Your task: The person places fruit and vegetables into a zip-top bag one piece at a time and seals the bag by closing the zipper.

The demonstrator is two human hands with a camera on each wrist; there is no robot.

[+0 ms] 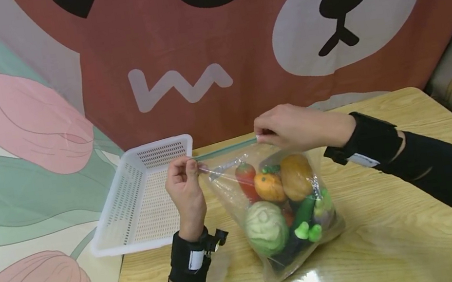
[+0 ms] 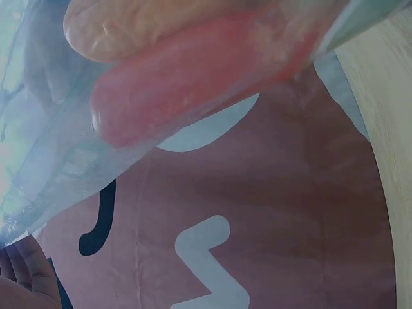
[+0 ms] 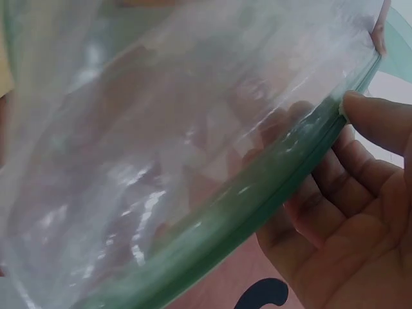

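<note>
A clear zip bag with a green strip along its top stands on the table, full of toy-like vegetables. Inside are a pale green cabbage, a long red vegetable, a small orange pumpkin, a brown potato-like piece and dark green pieces. My left hand pinches the bag's top left corner. Farther right along the strip, my right hand pinches it between thumb and fingers. In the right wrist view, the right thumb presses a small white piece on the green strip.
A white perforated basket stands left of the bag, beside the left hand. The wood-grain table extends right of the bag. Behind it hangs a red-brown cloth with a bear design, and a tulip-patterned cloth hangs at left.
</note>
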